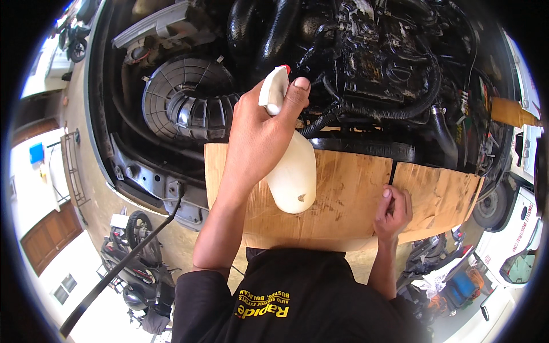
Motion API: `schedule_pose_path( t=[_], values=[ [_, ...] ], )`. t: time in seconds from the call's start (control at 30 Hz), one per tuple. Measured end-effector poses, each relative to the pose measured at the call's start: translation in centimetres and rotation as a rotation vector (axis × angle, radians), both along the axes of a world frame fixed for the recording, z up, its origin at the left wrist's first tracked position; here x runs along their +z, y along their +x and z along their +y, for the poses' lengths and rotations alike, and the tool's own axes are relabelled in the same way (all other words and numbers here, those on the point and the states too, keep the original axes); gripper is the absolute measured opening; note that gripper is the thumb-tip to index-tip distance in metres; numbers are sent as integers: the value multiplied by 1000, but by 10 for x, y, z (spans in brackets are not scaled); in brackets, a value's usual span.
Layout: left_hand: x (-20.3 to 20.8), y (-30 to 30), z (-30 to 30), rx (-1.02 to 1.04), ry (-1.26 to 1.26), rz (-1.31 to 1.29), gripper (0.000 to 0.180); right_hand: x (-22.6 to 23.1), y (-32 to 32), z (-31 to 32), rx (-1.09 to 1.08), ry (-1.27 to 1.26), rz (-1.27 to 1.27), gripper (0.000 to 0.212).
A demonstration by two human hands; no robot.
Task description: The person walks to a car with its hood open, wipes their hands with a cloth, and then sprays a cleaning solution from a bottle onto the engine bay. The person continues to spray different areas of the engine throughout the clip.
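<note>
Beyond the grip, an engine point(389, 74) is being exposed. A spray bottle point(294, 177) is being clasped in the left hand point(260, 130), slipping being risked by any greasiness; the right hand point(394, 213) is being curled, perhaps empty.

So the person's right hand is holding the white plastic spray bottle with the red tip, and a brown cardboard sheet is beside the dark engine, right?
Not quite: the left hand holds the white plastic spray bottle with the red tip, as the head view shows; the right hand is curled, apart from it. And yes, a brown cardboard sheet is beside the dark engine.
</note>
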State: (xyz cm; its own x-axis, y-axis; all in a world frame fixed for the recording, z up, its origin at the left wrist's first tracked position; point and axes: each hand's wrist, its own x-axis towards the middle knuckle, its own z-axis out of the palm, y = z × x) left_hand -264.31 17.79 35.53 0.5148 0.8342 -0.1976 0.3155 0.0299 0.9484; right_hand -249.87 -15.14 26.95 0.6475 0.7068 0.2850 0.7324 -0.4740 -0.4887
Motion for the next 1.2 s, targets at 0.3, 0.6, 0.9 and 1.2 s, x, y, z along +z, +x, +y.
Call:
schedule_pose_path(
  t=[0.3, 0.6, 0.9, 1.2],
  values=[
    [14, 2, -6, -21, -87, 74, 50, -3, 2, 1, 45, 74, -24, 8],
    [2, -1, -11, -21, -92, 18, 54, -4, 1, -1, -20, 40, 22, 9],
    [0, 3, 1, -7, -62, -44, 59, -5, -1, -2, -47, 32, 41, 8],
    [0, 3, 20, -57, 0, 23, 52, -3, -1, -1, -36, 36, 30, 9]
  ],
)
